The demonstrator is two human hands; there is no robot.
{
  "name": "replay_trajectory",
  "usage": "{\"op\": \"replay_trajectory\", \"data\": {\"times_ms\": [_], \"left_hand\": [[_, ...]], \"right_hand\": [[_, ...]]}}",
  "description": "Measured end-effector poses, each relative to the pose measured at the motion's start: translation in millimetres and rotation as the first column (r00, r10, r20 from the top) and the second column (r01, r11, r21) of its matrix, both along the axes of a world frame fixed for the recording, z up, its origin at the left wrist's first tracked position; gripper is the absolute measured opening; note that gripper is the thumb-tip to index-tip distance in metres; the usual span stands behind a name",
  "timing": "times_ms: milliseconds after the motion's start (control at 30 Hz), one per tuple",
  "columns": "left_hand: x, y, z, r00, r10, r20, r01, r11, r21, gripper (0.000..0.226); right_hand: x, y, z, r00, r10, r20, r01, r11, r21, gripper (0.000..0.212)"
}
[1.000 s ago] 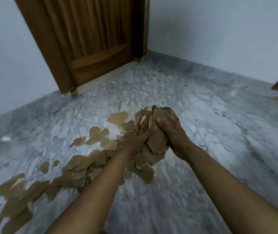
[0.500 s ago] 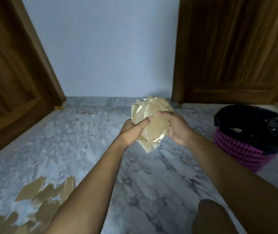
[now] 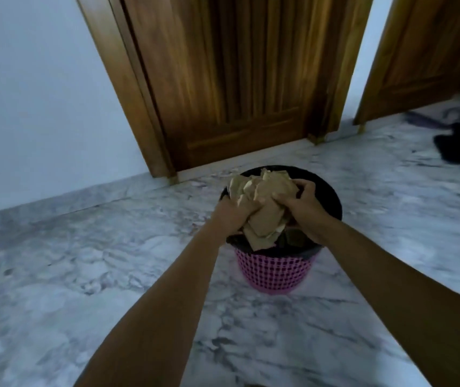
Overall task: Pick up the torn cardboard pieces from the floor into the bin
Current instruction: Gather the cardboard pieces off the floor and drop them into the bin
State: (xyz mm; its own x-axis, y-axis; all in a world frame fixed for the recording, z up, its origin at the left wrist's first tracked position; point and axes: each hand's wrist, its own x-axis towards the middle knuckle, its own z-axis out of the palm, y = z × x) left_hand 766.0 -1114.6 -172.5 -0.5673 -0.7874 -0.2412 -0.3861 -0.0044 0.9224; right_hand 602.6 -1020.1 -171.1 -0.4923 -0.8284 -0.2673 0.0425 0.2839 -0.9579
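A thick bundle of torn brown cardboard pieces (image 3: 267, 208) is squeezed between both my hands, directly above the mouth of the bin. My left hand (image 3: 231, 216) grips its left side and my right hand (image 3: 304, 205) grips its right side, fingers curled over the top. The bin (image 3: 273, 275) is a pink perforated basket lined with a black bag, standing on the marble floor in front of a door. The inside of the bin is mostly hidden by the bundle and my hands.
A closed wooden door (image 3: 237, 79) stands just behind the bin, and a second wooden door (image 3: 430, 51) is at the right. A dark object (image 3: 457, 143) lies on the grey marble floor (image 3: 69, 275) at the far right. No loose cardboard shows on the floor in this view.
I have turned to the right, from the scattered pieces on the floor toward the bin. Both hands have carried the cardboard bundle from above the floor to over the bin's opening.
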Motion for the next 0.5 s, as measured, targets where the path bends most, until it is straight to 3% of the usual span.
{"op": "replay_trajectory", "data": {"times_ms": [133, 233, 367, 500], "left_hand": [[-32, -25, -25, 0.999, 0.008, 0.037, -0.017, 0.967, 0.256, 0.083], [-21, -28, -28, 0.994, 0.029, 0.105, -0.042, 0.990, 0.131, 0.079], [39, -14, -17, 0.994, 0.098, 0.049, -0.100, 0.994, 0.033, 0.057], [154, 14, 0, 0.973, 0.180, 0.147, -0.168, 0.982, -0.090, 0.062]], "right_hand": [[-40, -6, -23, 0.944, 0.079, -0.320, -0.043, 0.992, 0.119, 0.077], [-45, -7, -30, 0.912, 0.098, -0.398, -0.034, 0.986, 0.164, 0.081], [3, -14, -23, 0.863, 0.231, -0.449, -0.132, 0.961, 0.241, 0.064], [116, -32, -17, 0.686, 0.413, -0.599, -0.347, 0.909, 0.229, 0.045]]}}
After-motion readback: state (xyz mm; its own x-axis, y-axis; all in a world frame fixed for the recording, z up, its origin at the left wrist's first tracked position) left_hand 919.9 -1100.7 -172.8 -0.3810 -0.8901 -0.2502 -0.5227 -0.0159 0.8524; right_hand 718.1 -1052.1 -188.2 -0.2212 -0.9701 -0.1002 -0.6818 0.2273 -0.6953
